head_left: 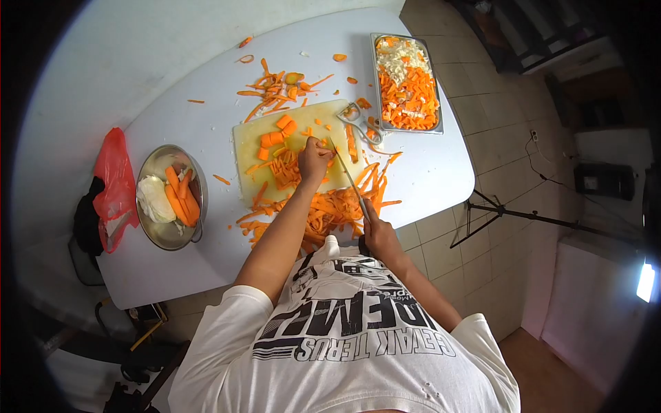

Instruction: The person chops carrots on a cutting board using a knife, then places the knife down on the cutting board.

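White smooth tabletop [441,175] spreading beneath my hands, tiled floor [492,158] and black tripod [506,212] showing beyond. Pale yellow cutting board [246,140] lying before me, blocky and sliced orange carrot pieces [273,140] resting on it. Curly peelings [330,210] heaping over near edge. My right hand [383,238] gripping long, thin metal knife [349,176], blade slanting over board. My left hand [315,161] curling beside blade; can't tell whether it's pinching anything. Rectangular steel pan [441,118] holding orange dice and whitish bits; round steel bowl [155,230] holding smooth carrots [181,199].
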The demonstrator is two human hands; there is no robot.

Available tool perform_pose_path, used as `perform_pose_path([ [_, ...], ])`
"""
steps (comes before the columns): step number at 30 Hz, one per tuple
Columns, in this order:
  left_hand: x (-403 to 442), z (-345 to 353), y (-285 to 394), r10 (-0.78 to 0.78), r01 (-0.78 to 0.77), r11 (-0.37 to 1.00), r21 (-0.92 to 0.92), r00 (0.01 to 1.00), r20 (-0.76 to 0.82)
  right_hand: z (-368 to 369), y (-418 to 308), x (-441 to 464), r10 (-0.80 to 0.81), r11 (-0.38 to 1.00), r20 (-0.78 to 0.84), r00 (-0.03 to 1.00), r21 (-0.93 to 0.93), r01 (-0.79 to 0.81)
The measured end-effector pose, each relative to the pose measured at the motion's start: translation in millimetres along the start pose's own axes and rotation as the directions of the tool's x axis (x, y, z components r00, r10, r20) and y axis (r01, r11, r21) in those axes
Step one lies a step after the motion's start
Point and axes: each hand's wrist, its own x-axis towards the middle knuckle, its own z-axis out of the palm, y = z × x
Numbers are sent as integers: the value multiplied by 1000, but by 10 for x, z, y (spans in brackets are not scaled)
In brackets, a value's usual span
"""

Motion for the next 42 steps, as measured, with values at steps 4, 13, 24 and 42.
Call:
perform_pose_path([
  [4, 27, -56, 19, 9, -11, 1000, 21, 997, 75, 61, 93, 47, -27, 999, 1, 1000, 46, 27],
  [13, -17, -317, 228, 99, -133, 975, 179, 977, 190, -139, 107, -299, 2, 998, -23, 1000, 69, -1],
  [24, -221, -112, 184, 4, -50, 964, 261, 985, 174, -327, -79, -402, 75, 996, 7, 997, 40, -75],
  [42, -265, -13, 97, 21, -45, 962, 270, 995, 92, -388, -105, -401, -4, 1000, -16, 1000, -21, 4],
])
